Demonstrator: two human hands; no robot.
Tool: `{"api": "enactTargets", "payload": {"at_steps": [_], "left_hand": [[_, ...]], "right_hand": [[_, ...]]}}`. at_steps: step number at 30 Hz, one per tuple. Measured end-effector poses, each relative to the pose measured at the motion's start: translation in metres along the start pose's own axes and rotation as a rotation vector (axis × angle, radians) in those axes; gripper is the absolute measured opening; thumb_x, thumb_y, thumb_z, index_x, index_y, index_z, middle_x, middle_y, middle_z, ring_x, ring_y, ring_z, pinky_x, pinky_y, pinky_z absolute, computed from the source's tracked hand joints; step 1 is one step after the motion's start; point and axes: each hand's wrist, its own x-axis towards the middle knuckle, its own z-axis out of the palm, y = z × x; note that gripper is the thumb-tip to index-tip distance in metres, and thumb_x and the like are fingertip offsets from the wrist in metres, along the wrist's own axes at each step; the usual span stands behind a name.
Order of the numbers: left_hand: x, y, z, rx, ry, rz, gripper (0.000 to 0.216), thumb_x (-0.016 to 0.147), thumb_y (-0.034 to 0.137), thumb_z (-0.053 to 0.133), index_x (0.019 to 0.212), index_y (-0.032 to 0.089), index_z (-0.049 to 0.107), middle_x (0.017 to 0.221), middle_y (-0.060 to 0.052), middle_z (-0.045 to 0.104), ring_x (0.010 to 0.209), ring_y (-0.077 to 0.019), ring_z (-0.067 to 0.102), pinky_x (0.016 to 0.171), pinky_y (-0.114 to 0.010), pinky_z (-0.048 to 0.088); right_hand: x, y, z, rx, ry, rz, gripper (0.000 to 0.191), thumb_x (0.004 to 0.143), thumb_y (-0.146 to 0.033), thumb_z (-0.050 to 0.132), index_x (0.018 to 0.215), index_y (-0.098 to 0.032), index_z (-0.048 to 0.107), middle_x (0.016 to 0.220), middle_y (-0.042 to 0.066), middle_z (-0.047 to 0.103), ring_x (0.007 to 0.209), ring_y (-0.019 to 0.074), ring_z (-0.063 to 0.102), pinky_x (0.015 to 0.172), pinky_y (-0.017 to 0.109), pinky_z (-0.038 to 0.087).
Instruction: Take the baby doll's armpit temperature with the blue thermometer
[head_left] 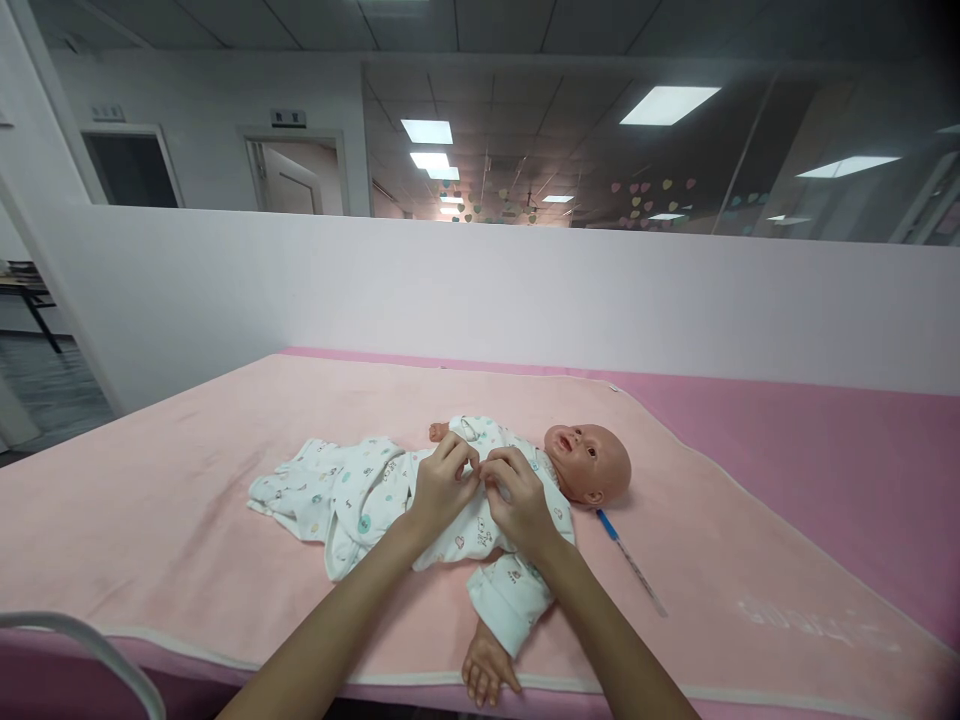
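A baby doll (589, 462) lies on its back on a pink blanket (187, 480), head to the right. It wears a white printed romper (352, 495). My left hand (441, 488) and my right hand (519, 502) meet over the doll's chest. Both have their fingers curled and pinch the front edges of the romper. One doll arm in a white sleeve reaches toward the near edge, its bare hand (486, 672) showing. The other small hand (438, 432) sticks out at the far side.
A thin thermometer with a blue end (631, 562) lies on the blanket just right of the doll. A low white partition (480, 290) runs behind the bed. A grey curved rail (97, 648) shows at the bottom left corner. Doors and glass walls stand beyond.
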Motion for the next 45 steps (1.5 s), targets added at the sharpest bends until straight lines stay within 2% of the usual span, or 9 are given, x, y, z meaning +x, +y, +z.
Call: {"api": "enactTargets", "payload": {"at_steps": [6,9,13,35,39,45], "left_hand": [[-0.0004,0.0001,-0.0008,-0.033,-0.003,-0.018,0.012,0.073,0.008,0.049,0.066,0.018,0.045,0.066,0.004,0.041,0.05,-0.0066,0.033,0.046,-0.019,0.029],[0.0003,0.0017,-0.0026,-0.042,-0.017,-0.058,0.006,0.077,0.012,0.049,0.075,0.018,0.05,0.07,0.003,0.045,0.051,-0.0068,0.036,0.049,-0.02,0.032],[0.0018,0.0043,-0.0051,-0.061,-0.074,-0.104,0.009,0.083,0.016,0.045,0.085,0.019,0.053,0.077,0.001,0.049,0.053,-0.0071,0.039,0.053,-0.021,0.035],[0.0022,0.0064,-0.0071,-0.08,-0.06,-0.081,0.008,0.078,0.014,0.043,0.072,0.018,0.045,0.069,0.001,0.042,0.053,-0.008,0.038,0.049,-0.021,0.033],[0.0013,0.0062,-0.0071,-0.073,-0.052,-0.072,0.011,0.08,0.02,0.046,0.07,0.018,0.041,0.066,0.002,0.04,0.052,-0.0083,0.036,0.049,-0.022,0.032],[0.0025,0.0082,-0.0073,-0.075,-0.05,-0.056,0.004,0.082,0.02,0.046,0.079,0.018,0.047,0.069,0.001,0.044,0.052,-0.0078,0.036,0.05,-0.022,0.032]], "right_hand": [[0.0012,-0.0038,-0.0005,-0.007,0.011,0.006,0.029,0.07,0.002,0.037,0.073,-0.023,0.051,0.074,0.002,0.052,0.069,0.0158,0.054,0.06,0.027,0.047],[0.0015,-0.0036,0.0008,-0.021,0.058,0.022,0.025,0.072,0.0,0.038,0.073,-0.022,0.05,0.074,0.003,0.052,0.069,0.0159,0.053,0.061,0.027,0.047],[0.0022,-0.003,0.0011,-0.039,0.123,0.047,0.019,0.074,-0.004,0.042,0.072,-0.022,0.049,0.075,0.003,0.051,0.07,0.0159,0.052,0.063,0.028,0.047],[0.0027,-0.0057,0.0007,-0.044,0.12,0.026,0.017,0.076,-0.007,0.044,0.072,-0.023,0.048,0.069,0.002,0.053,0.066,0.0157,0.052,0.062,0.029,0.046],[0.0024,-0.0065,0.0,-0.035,0.149,0.01,0.018,0.073,-0.005,0.045,0.072,-0.023,0.048,0.069,0.002,0.053,0.066,0.0156,0.052,0.061,0.029,0.046],[0.0004,-0.0084,-0.003,-0.022,0.231,-0.026,0.018,0.071,-0.005,0.047,0.073,-0.023,0.048,0.074,0.004,0.053,0.072,0.0176,0.054,0.062,0.032,0.048]]}}
